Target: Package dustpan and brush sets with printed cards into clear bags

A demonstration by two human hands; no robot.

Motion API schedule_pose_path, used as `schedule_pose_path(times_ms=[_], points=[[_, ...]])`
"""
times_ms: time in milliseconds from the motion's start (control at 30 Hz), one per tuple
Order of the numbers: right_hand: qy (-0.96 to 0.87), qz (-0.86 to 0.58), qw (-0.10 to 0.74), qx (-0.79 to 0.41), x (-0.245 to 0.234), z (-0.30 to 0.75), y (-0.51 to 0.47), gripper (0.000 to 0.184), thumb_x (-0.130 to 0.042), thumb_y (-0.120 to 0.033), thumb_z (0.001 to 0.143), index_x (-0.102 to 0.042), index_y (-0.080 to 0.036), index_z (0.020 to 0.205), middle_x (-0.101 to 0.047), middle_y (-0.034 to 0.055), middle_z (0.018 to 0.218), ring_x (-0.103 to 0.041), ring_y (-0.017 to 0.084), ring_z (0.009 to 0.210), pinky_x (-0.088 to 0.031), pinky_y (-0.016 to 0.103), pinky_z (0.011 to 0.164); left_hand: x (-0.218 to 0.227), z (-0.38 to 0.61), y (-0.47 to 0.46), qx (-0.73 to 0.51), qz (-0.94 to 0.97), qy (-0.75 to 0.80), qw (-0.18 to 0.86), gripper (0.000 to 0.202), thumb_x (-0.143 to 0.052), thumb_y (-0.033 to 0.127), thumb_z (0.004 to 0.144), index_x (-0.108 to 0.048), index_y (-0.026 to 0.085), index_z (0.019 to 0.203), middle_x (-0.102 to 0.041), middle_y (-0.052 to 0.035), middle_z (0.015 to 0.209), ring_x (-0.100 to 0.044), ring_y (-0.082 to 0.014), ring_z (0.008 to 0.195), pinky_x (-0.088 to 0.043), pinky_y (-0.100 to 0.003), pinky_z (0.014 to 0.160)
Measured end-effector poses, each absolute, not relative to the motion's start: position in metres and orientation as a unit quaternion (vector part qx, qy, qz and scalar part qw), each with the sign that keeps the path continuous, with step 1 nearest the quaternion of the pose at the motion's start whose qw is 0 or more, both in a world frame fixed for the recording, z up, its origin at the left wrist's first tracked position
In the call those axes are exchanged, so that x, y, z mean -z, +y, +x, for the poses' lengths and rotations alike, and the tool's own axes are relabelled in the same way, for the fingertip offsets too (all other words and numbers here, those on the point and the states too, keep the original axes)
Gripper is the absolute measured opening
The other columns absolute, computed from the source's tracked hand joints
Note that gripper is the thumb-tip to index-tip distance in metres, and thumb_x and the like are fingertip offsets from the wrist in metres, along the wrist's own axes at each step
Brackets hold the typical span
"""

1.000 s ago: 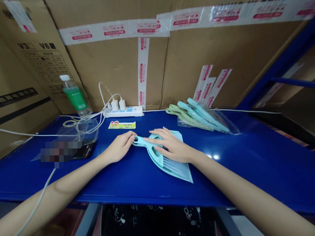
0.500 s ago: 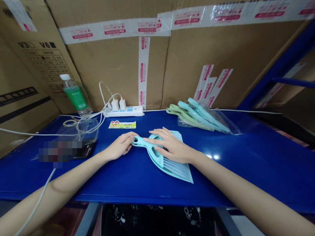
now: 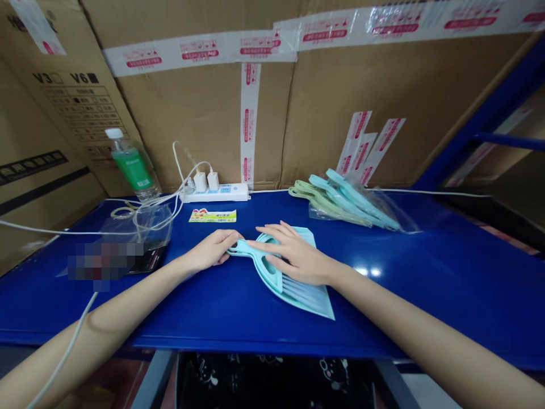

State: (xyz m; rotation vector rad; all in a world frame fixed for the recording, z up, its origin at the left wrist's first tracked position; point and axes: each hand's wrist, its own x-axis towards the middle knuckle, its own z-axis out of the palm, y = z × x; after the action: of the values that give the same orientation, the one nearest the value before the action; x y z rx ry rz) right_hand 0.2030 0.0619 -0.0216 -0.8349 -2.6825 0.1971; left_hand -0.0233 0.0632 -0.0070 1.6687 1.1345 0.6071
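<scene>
Head view: the light blue dustpan lies flat at the centre of the frame on the blue surface, its handle pointing left. My left hand has its grip closed on the handle's end. My right hand rests open on the pan, fingers spread, clasping nothing. Just above lies a printed card, and above that a power strip. A bag of similar dustpans sits upper right of centre, a green bottle at upper left.
</scene>
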Motion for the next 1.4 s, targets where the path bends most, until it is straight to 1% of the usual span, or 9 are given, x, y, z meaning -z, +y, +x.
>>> schedule_pose_path(times_ms=[267, 533, 733, 967, 1067, 1167, 1267, 1333, 1400], points=[[-0.938, -0.299, 0.159, -0.076, 0.022, 0.203, 0.062, 0.043, -0.035, -0.028, 0.096, -0.043, -0.034, 0.138, -0.042, 0.0093, 0.143, -0.033, 0.028, 0.133, -0.02, 0.065, 0.106, 0.011, -0.022, 0.065, -0.263, 0.679, 0.455, 0.512, 0.03, -0.042, 0.041, 0.088, -0.055, 0.015, 0.081, -0.03, 0.0104, 0.044, -0.021, -0.0048, 0.034, -0.015, -0.017, 0.035], [-0.938, -0.304, 0.15, -0.072, 0.02, 0.202, 0.06, 0.044, -0.036, -0.028, 0.096, -0.041, -0.036, 0.138, -0.042, 0.0076, 0.143, -0.033, 0.028, 0.133, -0.021, 0.065, 0.106, 0.012, -0.021, 0.064, -0.27, 0.683, 0.463, 0.496, 0.03, -0.043, 0.041, 0.088, -0.054, 0.015, 0.079, -0.032, 0.0093, 0.048, -0.024, -0.0051, 0.037, -0.019, -0.018, 0.037], [-0.937, -0.315, 0.133, -0.075, 0.017, 0.2, 0.059, 0.044, -0.037, -0.027, 0.095, -0.043, -0.034, 0.138, -0.041, 0.0099, 0.144, -0.031, 0.028, 0.134, -0.02, 0.063, 0.107, 0.013, -0.021, 0.061, -0.275, 0.688, 0.47, 0.481, 0.027, -0.042, 0.039, 0.088, -0.053, 0.016, 0.078, -0.03, 0.0092, 0.051, -0.024, -0.0054, 0.038, -0.019, -0.017, 0.037], [-0.937, -0.305, 0.158, -0.061, 0.023, 0.2, 0.06, 0.044, -0.039, -0.026, 0.094, -0.043, -0.034, 0.137, -0.041, 0.0083, 0.144, -0.031, 0.029, 0.134, -0.02, 0.064, 0.106, 0.013, -0.021, 0.062, -0.277, 0.69, 0.473, 0.473, 0.029, -0.045, 0.043, 0.085, -0.053, 0.017, 0.076, -0.035, 0.0081, 0.053, -0.029, -0.0054, 0.04, -0.022, -0.016, 0.036], [-0.935, -0.291, 0.195, -0.048, 0.023, 0.201, 0.059, 0.042, -0.04, -0.025, 0.093, -0.049, -0.031, 0.133, -0.044, 0.0096, 0.142, -0.034, 0.029, 0.133, -0.023, 0.063, 0.106, 0.013, -0.021, 0.062, -0.275, 0.689, 0.47, 0.478, 0.031, -0.047, 0.046, 0.084, -0.052, 0.016, 0.075, -0.034, 0.0089, 0.052, -0.028, -0.0046, 0.038, -0.021, -0.016, 0.035], [-0.931, -0.278, 0.231, -0.046, 0.017, 0.203, 0.055, 0.037, -0.045, -0.031, 0.092, -0.057, -0.027, 0.126, -0.052, 0.0119, 0.132, -0.042, 0.029, 0.124, -0.034, 0.059, 0.1, 0.011, -0.021, 0.06, -0.271, 0.684, 0.467, 0.49, 0.03, -0.046, 0.045, 0.085, -0.054, 0.016, 0.08, -0.035, 0.0093, 0.05, -0.027, -0.0042, 0.035, -0.018, -0.016, 0.033], [-0.932, -0.265, 0.238, -0.071, 0.01, 0.204, 0.049, 0.036, -0.051, -0.036, 0.089, -0.06, -0.024, 0.122, -0.057, 0.0125, 0.123, -0.048, 0.027, 0.115, -0.043, 0.052, 0.092, 0.008, -0.022, 0.056, -0.262, 0.665, 0.473, 0.515, 0.028, -0.046, 0.042, 0.087, -0.055, 0.015, 0.085, -0.037, 0.0098, 0.047, -0.028, -0.0047, 0.033, -0.017, -0.016, 0.032], [-0.931, -0.256, 0.242, -0.094, 0.009, 0.204, 0.048, 0.036, -0.053, -0.037, 0.087, -0.062, -0.023, 0.12, -0.057, 0.0126, 0.121, -0.049, 0.026, 0.114, -0.044, 0.05, 0.091, 0.006, -0.022, 0.054, -0.262, 0.645, 0.474, 0.538, 0.027, -0.046, 0.04, 0.087, -0.055, 0.015, 0.089, -0.045, 0.0081, 0.05, -0.03, -0.0045, 0.033, -0.018, -0.016, 0.032], [-0.929, -0.247, 0.249, -0.118, 0.01, 0.204, 0.047, 0.036, -0.056, -0.038, 0.086, -0.062, -0.023, 0.118, -0.056, 0.0125, 0.121, -0.049, 0.026, 0.114, -0.043, 0.048, 0.092, 0.004, -0.023, 0.052, -0.262, 0.627, 0.464, 0.567, 0.027, -0.047, 0.04, 0.087, -0.055, 0.015, 0.092, -0.056, 0.0037, 0.06, -0.031, -0.0035, 0.034, -0.018, -0.016, 0.031]])
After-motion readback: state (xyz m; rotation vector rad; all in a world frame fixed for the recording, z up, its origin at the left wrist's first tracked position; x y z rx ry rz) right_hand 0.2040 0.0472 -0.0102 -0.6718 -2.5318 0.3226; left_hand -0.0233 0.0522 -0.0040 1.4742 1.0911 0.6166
